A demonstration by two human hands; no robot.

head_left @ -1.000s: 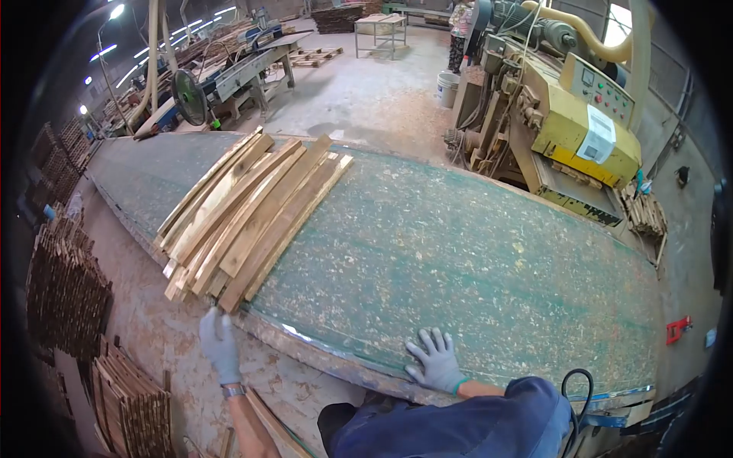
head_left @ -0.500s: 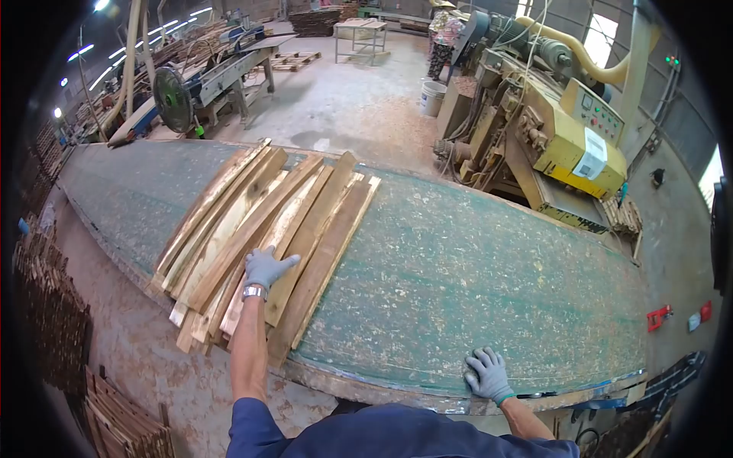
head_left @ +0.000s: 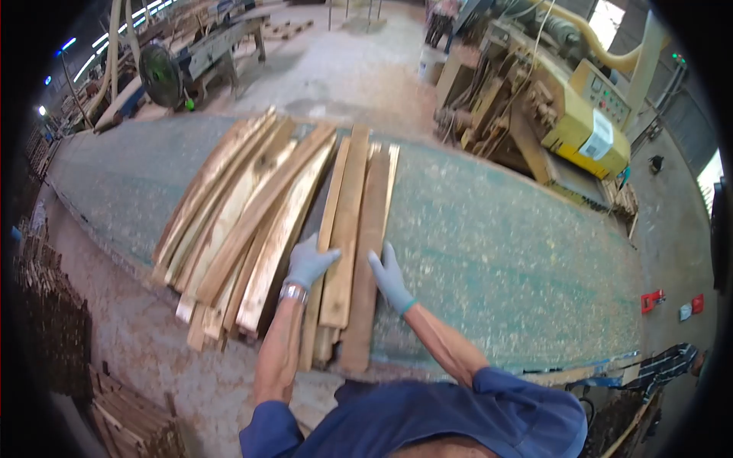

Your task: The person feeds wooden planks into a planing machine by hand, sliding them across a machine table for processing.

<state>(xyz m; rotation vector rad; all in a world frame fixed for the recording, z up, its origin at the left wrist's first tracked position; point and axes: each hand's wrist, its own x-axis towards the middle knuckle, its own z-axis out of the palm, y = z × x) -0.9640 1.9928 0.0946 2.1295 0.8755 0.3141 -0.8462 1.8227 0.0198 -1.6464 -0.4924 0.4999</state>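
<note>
Long wooden boards lie side by side across the worktable, a larger group of boards [head_left: 237, 221] on the left and a smaller group of boards [head_left: 350, 229] on the right, with a dark gap between them. My left hand [head_left: 309, 261], in a grey glove, rests at the left side of the smaller group, its thumb stretched over the boards. At that group's right edge is my right hand [head_left: 391, 281], also gloved, with thumb and fingers apart. Neither hand is closed around a board. Some left fingertips are hard to make out.
The worn green worktable [head_left: 489, 252] extends to both sides. A yellow machine [head_left: 584, 145] with a control panel stands beyond it at right. At far left is another machine with a round guard [head_left: 160, 75]. Stacked wood [head_left: 53, 305] stands on the floor at left. A person [head_left: 441, 23] is in the background.
My right hand has left the table's front edge and come to the boards. My left hand has shifted right. The rightmost boards have moved right, opening a gap from the others.
</note>
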